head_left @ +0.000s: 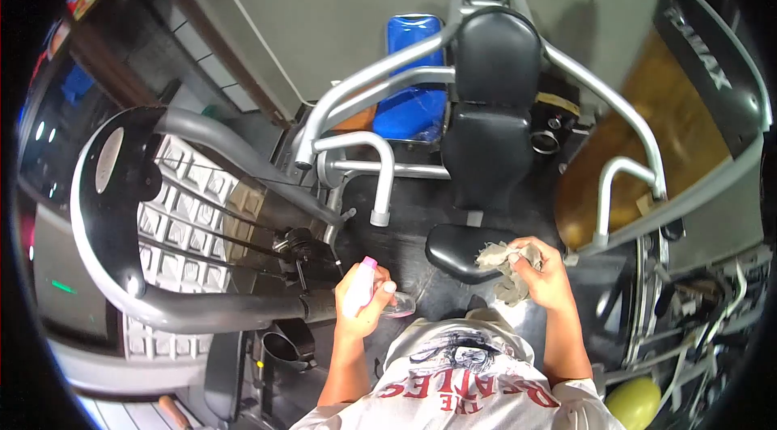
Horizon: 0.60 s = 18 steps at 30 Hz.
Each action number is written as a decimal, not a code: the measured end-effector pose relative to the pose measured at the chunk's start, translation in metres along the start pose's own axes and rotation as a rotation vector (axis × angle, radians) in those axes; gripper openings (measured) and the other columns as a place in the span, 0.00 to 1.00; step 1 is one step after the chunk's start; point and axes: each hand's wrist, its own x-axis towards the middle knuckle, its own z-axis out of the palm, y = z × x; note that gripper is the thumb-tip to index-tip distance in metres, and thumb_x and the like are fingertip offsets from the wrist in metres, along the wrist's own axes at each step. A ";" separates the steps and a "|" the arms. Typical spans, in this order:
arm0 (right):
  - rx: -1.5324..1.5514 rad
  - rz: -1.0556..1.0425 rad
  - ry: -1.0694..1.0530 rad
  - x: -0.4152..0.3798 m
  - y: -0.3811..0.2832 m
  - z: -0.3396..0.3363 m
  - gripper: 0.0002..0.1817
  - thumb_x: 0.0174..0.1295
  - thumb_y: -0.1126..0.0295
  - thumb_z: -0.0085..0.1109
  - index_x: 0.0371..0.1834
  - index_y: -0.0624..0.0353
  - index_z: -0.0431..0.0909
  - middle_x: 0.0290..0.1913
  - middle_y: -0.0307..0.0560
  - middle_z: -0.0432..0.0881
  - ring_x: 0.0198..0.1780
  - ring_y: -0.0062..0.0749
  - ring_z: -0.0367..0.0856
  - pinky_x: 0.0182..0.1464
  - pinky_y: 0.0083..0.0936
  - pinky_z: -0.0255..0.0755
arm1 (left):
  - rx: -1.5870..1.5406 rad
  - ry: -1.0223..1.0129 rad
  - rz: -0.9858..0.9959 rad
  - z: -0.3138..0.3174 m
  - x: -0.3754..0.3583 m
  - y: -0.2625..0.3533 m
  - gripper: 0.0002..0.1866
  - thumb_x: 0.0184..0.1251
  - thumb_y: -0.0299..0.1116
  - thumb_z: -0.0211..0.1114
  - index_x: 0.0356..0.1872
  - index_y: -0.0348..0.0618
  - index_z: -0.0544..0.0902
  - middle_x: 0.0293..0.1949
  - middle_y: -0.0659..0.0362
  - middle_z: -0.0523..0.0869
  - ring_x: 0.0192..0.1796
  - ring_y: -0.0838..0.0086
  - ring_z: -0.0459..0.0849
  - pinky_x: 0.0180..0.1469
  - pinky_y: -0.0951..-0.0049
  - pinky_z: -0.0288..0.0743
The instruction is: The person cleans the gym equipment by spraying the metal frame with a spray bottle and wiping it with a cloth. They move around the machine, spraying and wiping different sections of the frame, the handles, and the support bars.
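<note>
Head view. Left fingers (387,292): closed around a spray bottle (358,291), pink-and-white plastic top, clear body; we would keep the grip firm. Right fingers (530,271): pinching a crumpled cloth (510,291), grey-beige, soft, ragged-edged; we would gather its loose folds beneath the fingertips for even pressure. Left of the right fingers: seat (453,252), black, smooth, rounded; contact with the cloth, we cannot tell. Ahead of both: backrest (495,58), padded, black. Ahead of the left fingers: handle (384,175), silver tubing, bent.
</note>
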 end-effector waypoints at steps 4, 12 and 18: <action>-0.030 -0.004 -0.103 0.064 -0.010 -0.024 0.09 0.67 0.74 0.65 0.48 0.63 0.84 0.40 0.37 0.87 0.42 0.17 0.80 0.47 0.21 0.74 | 0.028 0.137 0.027 0.021 0.013 0.008 0.09 0.71 0.28 0.69 0.39 0.33 0.78 0.32 0.55 0.83 0.27 0.76 0.82 0.31 0.74 0.78; 0.057 -0.119 -0.320 0.167 -0.011 -0.004 0.08 0.67 0.75 0.64 0.48 0.64 0.83 0.39 0.38 0.87 0.42 0.18 0.82 0.48 0.21 0.75 | 0.161 0.489 -0.125 0.015 0.038 0.017 0.16 0.69 0.36 0.68 0.42 0.29 0.80 0.36 0.51 0.85 0.24 0.72 0.83 0.27 0.71 0.79; 0.057 -0.027 -0.389 0.220 -0.010 0.014 0.10 0.67 0.74 0.66 0.49 0.63 0.83 0.38 0.38 0.86 0.42 0.17 0.81 0.47 0.20 0.75 | 0.137 0.561 -0.092 -0.033 0.103 -0.006 0.11 0.69 0.31 0.69 0.40 0.31 0.81 0.32 0.54 0.84 0.24 0.72 0.84 0.27 0.71 0.80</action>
